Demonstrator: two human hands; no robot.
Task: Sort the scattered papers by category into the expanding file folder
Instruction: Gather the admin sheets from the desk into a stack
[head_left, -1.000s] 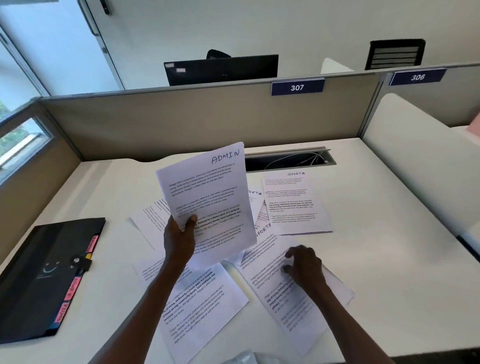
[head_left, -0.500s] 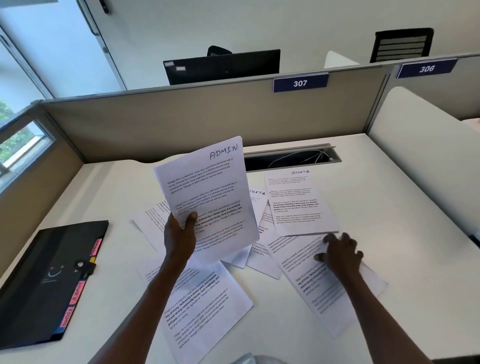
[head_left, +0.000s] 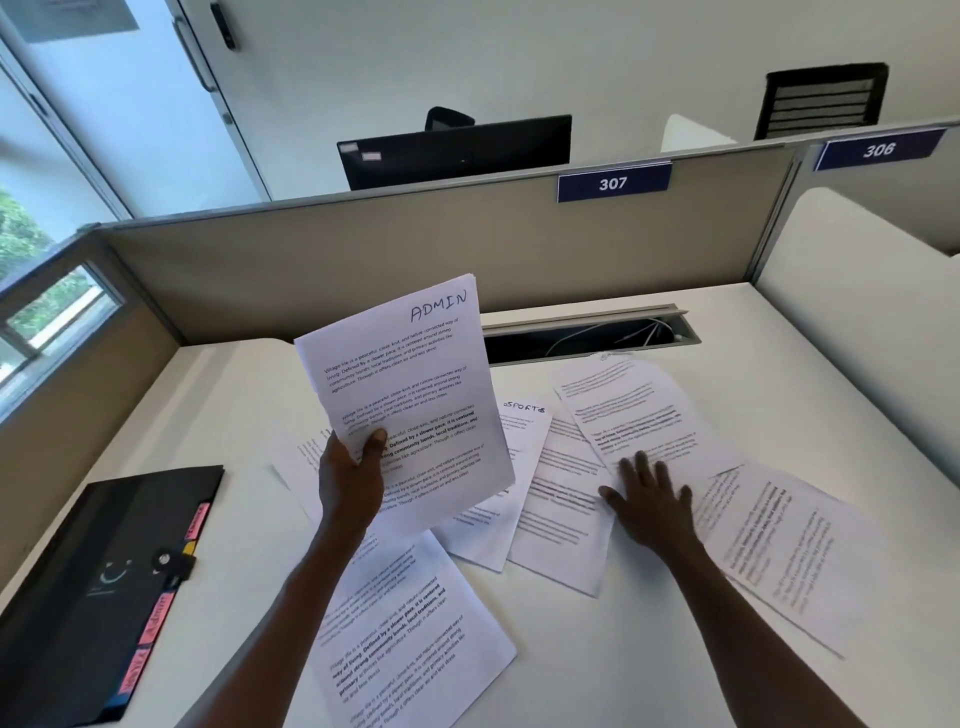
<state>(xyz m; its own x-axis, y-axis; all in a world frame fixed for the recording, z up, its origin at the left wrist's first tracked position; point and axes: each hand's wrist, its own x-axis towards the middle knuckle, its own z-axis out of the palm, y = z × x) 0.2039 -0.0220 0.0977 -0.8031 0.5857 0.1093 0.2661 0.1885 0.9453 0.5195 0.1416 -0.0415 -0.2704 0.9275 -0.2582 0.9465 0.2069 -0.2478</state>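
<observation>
The left hand pinches a small stack of white sheets by its bottom left corner. The stack stands up tall over the desk, tipped a bit right, and "ADMIN" is written at its top. The right hand lies flat, fingers spread, on loose papers mid-desk. One says "SPORTS". The black folder lies shut by the left edge, its long side pointing away, with pink tabs; one reads "Admin".

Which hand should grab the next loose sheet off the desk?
Right. The right hand lies flat and free on the loose sheets; the left hand already grips the ADMIN stack held above the desk.
</observation>
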